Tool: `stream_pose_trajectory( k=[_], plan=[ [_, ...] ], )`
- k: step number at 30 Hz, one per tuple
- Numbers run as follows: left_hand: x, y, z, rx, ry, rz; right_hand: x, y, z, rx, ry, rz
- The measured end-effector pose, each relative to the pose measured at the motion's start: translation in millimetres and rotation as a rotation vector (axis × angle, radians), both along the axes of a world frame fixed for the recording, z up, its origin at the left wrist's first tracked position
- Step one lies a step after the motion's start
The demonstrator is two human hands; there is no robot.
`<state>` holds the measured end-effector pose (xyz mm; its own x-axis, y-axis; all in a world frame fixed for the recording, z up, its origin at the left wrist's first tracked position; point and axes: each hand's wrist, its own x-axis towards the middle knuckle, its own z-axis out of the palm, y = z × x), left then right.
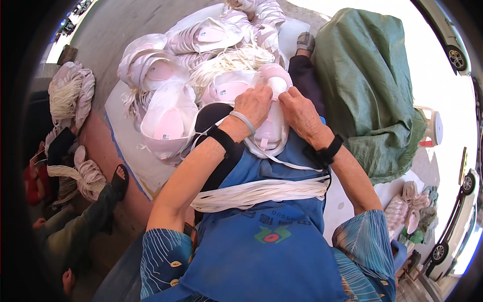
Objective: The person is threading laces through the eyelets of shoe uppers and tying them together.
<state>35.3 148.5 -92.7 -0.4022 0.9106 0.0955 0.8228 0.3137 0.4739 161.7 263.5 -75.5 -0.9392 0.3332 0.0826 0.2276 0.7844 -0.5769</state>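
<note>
Your left hand [254, 104] and right hand [301, 111] meet over your lap, both pressed down on one white and pale pink moulded cup piece [271, 128]. It lies on your knee against the blue apron [261, 236]. The left hand has its fingers curled over the upper left edge of the piece, and the right hand covers the upper right edge with its fingers bent onto it. Both hands are closed on the piece and nearly touch each other at the knuckles.

The piece is oval and dished, with a mesh-like white face, a pink rim at the top and a small pink tab at its lower edge. A thin white strap [282, 162] runs out from under it across the apron.

Just below your forearms, a flat bundle of white straps [261, 194] lies across your lap. Ahead of your hands, on a white sheet [118, 108] on the floor, there is a pile of similar cups [168, 123]. A green sack [367, 85] lies at your right.
</note>
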Motion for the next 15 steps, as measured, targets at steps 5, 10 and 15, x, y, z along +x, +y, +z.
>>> stream_pose_trajectory(
  k=[5,10,15],
  plan=[
    [0.7,1.8,0.2,-0.012,-0.001,0.003,-2.1,10.0,-3.3,-0.009,0.037,0.060],
    [0.4,0.6,1.6,-0.020,-0.007,0.001,-3.0,8.3,-0.5,-0.111,0.065,0.012],
    [0.4,0.0,1.5,-0.039,0.008,0.002,-3.8,5.1,-2.4,-0.023,0.039,0.008]
  ],
)
